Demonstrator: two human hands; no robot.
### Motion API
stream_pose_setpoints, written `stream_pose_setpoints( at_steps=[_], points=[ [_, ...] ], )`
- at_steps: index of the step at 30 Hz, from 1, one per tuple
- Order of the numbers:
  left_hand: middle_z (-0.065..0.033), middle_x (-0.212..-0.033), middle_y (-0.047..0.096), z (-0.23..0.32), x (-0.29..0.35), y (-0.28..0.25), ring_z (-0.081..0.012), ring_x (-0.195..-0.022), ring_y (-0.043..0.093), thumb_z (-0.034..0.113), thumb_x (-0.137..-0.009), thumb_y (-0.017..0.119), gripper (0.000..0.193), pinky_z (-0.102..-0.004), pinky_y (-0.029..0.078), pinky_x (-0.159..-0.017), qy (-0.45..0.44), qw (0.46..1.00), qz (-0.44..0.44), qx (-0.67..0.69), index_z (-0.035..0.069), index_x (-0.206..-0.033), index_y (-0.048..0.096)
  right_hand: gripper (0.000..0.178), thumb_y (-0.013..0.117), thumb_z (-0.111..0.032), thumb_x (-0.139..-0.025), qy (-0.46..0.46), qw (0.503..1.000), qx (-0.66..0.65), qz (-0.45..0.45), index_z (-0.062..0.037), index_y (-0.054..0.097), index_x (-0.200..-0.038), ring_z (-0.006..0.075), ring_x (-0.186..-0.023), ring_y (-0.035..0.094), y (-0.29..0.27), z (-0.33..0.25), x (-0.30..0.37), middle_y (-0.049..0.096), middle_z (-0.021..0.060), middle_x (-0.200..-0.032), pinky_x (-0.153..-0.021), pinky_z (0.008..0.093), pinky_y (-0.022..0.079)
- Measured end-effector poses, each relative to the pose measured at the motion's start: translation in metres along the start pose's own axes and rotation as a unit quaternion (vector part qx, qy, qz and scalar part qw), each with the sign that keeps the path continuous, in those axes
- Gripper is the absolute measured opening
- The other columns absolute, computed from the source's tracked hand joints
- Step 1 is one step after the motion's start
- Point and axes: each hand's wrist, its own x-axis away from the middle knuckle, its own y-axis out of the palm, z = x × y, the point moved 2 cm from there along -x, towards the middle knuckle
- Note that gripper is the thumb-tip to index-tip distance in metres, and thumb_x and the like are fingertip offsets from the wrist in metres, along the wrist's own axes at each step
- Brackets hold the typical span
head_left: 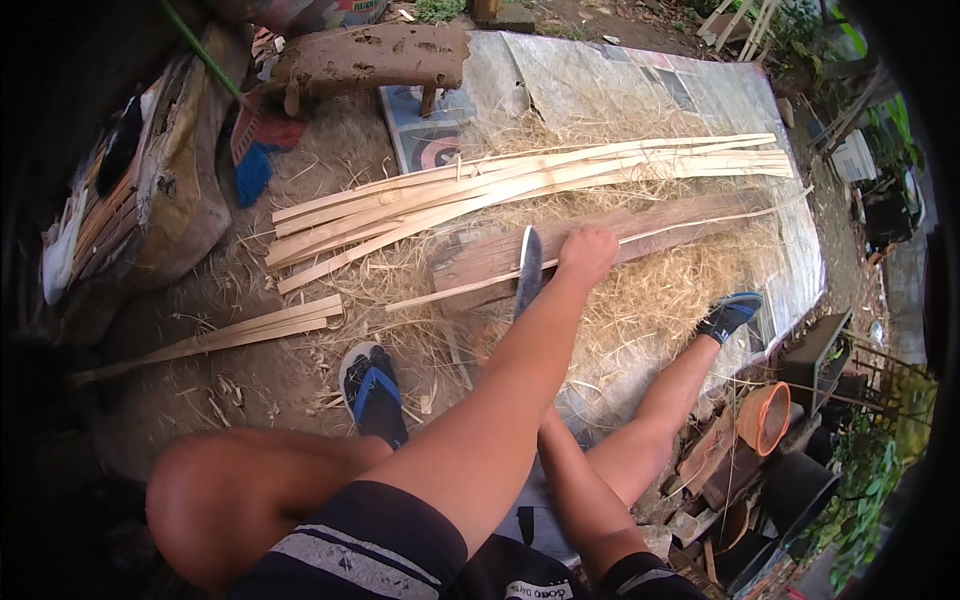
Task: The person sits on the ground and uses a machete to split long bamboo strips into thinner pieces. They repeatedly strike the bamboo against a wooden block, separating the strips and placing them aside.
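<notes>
My left hand (590, 250) is closed on a thin bamboo strip (690, 222), its arm reaching across from lower left. The strip runs lengthwise over a weathered wooden plank (660, 228). Just left of that hand, a large knife's dark blade (530, 262) points away from me, meeting the strip. My right forearm (575, 480) passes beneath the left one toward the knife. The left forearm hides my right hand and the handle; the blade rises in line with that arm. Beyond the plank lies a bundle of pale split bamboo strips (430, 205).
Curly shavings (640, 310) cover a pale sheet (790, 250) on the ground. More strips (250, 332) lie at left. A low wooden bench (370, 60) and a blue-red broom (253, 175) stand at far left. An orange pot (764, 418) sits among clutter at right. My sandalled feet flank the plank.
</notes>
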Motion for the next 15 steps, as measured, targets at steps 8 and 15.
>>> stream_pose_setpoints(
  at_steps=[8,15],
  points=[
    [-0.0112,-0.108,0.074,-0.020,0.004,0.003,-0.0281,-0.101,0.072,0.036,-0.104,0.053,0.033,-0.0424,0.061,-0.079,-0.024,1.000,-0.002,0.019,0.008,-0.109,0.069,0.033,0.067,-0.032,-0.101,0.110,0.990,-0.059,-0.059,-0.0050,0.060,-0.120,0.0118,-0.088,0.053,0.091,-0.054,0.017,0.057,0.0013,-0.098,-0.077,0.0311,0.047],
    [-0.0122,-0.106,0.076,-0.015,-0.004,-0.035,-0.0293,-0.100,0.073,0.045,-0.107,0.043,0.046,-0.0447,0.060,-0.082,-0.041,0.989,-0.087,0.116,0.007,-0.111,0.070,0.068,0.073,-0.035,-0.094,0.014,0.993,0.091,-0.071,-0.0004,0.048,-0.147,0.0284,-0.134,0.052,0.022,-0.016,-0.006,0.051,0.0163,-0.149,-0.110,0.0438,0.044]
  ],
)
